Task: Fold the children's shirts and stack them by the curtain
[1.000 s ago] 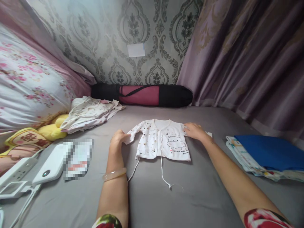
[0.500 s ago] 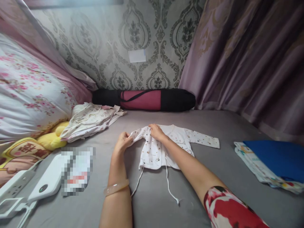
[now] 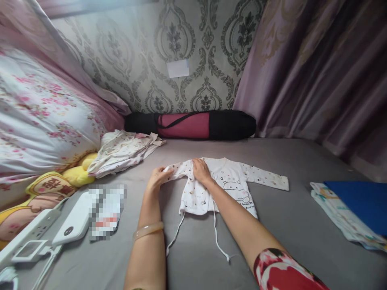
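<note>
Head view: the small white long-sleeved jacket of printed cloth (image 3: 225, 174) lies short of the grey-sheeted bed's (image 3: 290, 237) far edge. Left hand (image 3: 156, 179) pinches one sleeve's (image 3: 180, 169) end; right hand (image 3: 202, 171) bends over its shoulder, grip unclear. Apparent step: sleeve positioning; next move calls for light, even handling.

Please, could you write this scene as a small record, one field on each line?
Garment: small white printed cloth shirt with long ties, spread on a grey sheet
Left hand: touching the end of the left-side sleeve
Right hand: on the shirt, near that sleeve's shoulder
Back: long black and maroon fabric bag
Left side: crumpled pale printed clothes; flat white rectangular device
Right side: folded cloth stack, blue on top
</note>
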`<state>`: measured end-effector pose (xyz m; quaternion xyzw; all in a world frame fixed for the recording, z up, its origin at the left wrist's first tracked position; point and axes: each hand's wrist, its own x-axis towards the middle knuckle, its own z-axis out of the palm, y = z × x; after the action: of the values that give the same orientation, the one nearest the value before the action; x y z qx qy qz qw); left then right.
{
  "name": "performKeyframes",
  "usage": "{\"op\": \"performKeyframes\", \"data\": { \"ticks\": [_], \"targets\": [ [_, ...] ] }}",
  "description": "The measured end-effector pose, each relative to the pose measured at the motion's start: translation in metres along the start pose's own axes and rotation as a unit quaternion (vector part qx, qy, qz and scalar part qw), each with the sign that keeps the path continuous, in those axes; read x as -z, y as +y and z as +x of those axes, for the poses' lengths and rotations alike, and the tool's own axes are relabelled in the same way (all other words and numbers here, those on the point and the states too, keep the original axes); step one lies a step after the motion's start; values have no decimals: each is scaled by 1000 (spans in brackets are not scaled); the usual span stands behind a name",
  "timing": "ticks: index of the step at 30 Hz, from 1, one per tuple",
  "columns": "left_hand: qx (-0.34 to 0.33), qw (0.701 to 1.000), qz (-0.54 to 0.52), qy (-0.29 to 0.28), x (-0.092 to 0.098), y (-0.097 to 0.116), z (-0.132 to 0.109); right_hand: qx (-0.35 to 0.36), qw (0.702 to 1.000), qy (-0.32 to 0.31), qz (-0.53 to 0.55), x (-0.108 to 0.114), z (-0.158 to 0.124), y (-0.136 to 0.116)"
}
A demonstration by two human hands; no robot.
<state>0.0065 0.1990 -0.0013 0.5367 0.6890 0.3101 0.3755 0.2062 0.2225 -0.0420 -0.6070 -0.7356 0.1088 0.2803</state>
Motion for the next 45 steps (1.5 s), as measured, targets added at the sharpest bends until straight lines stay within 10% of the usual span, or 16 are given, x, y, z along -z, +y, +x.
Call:
{"op": "performKeyframes", "data": {
  "ticks": [11,17,24,31,39,42,45],
  "targets": [
    [63,991,-56,-108,45,-3,20,-3,997,-70,40,5,10,11],
    [42,997,-59,1,48,-5,37,11,999,-34,11,6,1,5],
    [30,967,212,140,22,-9,43,16,997,-56,-55,6,-7,-1],
    [-47,903,412,111,20,-17,32,11,993,-75,-91,3,-7,-3],
    [20,885,432,175,11,-11,40,4,992,-89,-87,7,-8,-6],
    [-65,856,470,208,1,3,37,-2,992,-93,-87,6,-8,-6],
    [-237,864,431,111,-25,13,29,-2,992,-89,-89,5,-8,-5]
  ]
}}
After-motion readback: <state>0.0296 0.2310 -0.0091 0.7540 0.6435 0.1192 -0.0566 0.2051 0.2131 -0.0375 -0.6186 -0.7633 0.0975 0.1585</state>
